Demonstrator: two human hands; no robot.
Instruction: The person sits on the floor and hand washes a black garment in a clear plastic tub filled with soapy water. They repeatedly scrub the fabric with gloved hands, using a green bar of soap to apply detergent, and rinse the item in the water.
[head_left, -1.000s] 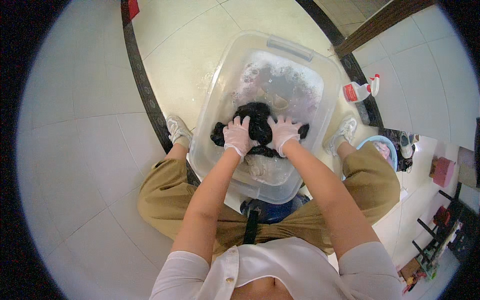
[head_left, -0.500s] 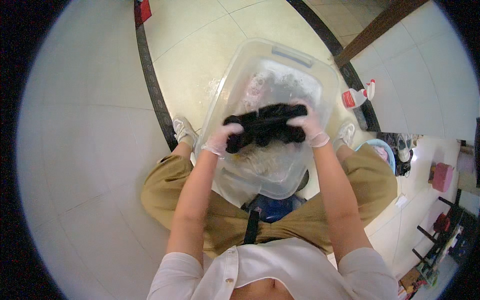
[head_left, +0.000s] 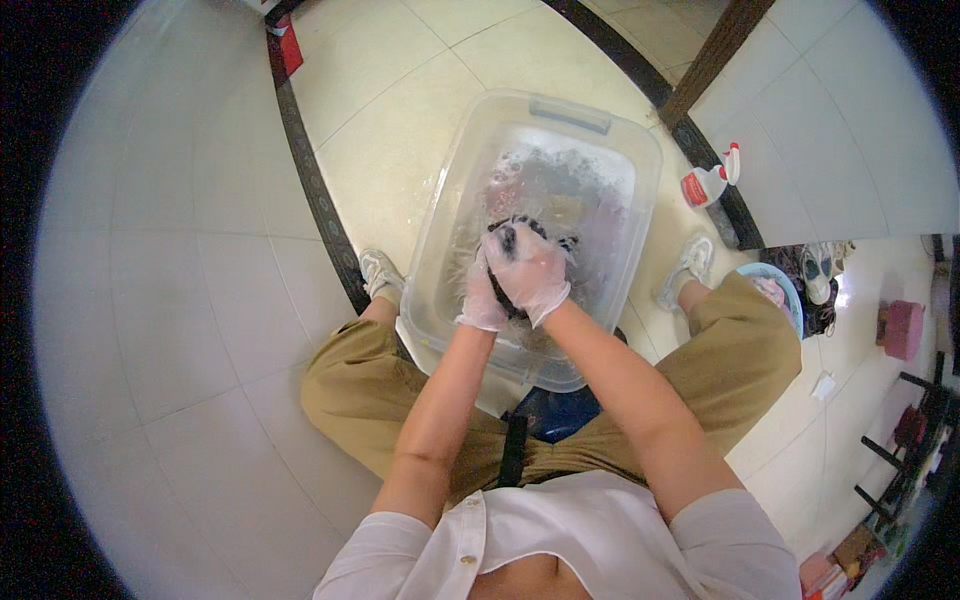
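Observation:
Both hands wear thin clear gloves and are pressed close together over a clear plastic tub (head_left: 430,240) of sudsy water. Between them is a bunched black cloth (head_left: 508,242), most of it covered by the fingers; its exact kind cannot be made out. My left hand (head_left: 484,295) is closed on its left side. From the right, my right hand (head_left: 532,270) wraps over the top of the bundle, with dark bits showing past the fingers. Reddish and greyish items (head_left: 505,190) lie blurred under the foam (head_left: 580,165).
A white spray bottle (head_left: 705,187) with a red label stands right of the tub near the wall. Further right are a light blue basin (head_left: 790,295) with cloth in it, shoes (head_left: 818,275) and a pink box-like object (head_left: 903,330). My feet flank the tub.
The black cloth was stretched wide between my two hands; now it is bunched up small. My right hand has come left to meet the left one, which moved slightly right.

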